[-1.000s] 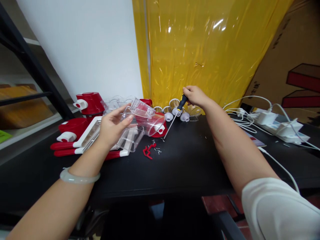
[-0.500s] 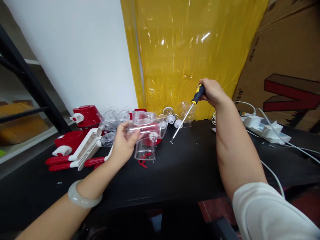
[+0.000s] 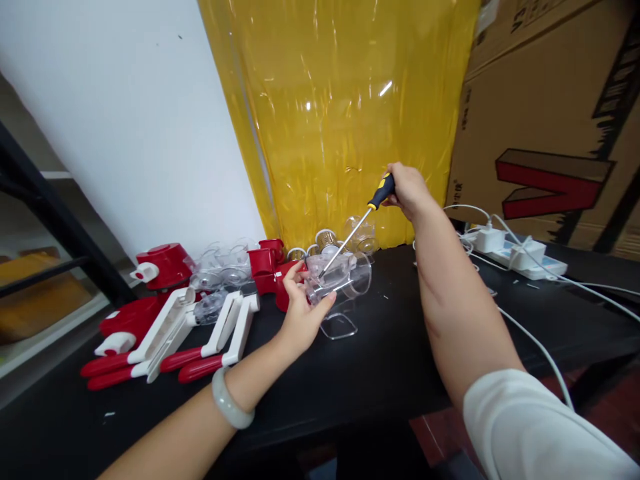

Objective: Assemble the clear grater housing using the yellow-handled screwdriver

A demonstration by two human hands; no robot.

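My left hand [image 3: 303, 308] grips a clear plastic tube-shaped housing [image 3: 358, 275] by its left end, holding it tilted over the black table. In my right hand [image 3: 404, 189] is a screwdriver [image 3: 382, 191] with a black and yellow handle, its shaft slanting down to the left. The tip reaches the housing close to my left fingers; whether it sits inside or in front of the clear wall I cannot tell. Behind the housing are red plastic parts [image 3: 263, 267] and metal grater drums [image 3: 326, 240] with white ends.
White handles with red grips [image 3: 200, 363] and red bodies with white knobs [image 3: 163, 263] lie at the left, beside clear plastic parts [image 3: 223, 262]. A white power strip [image 3: 543, 267] with plugs and cables is at the right. A cardboard box [image 3: 540, 120] stands behind it.
My left hand has carried the clear housing to the right and turned it. The screwdriver tip, apart from the housing before, is now at it. The view has shifted a little.
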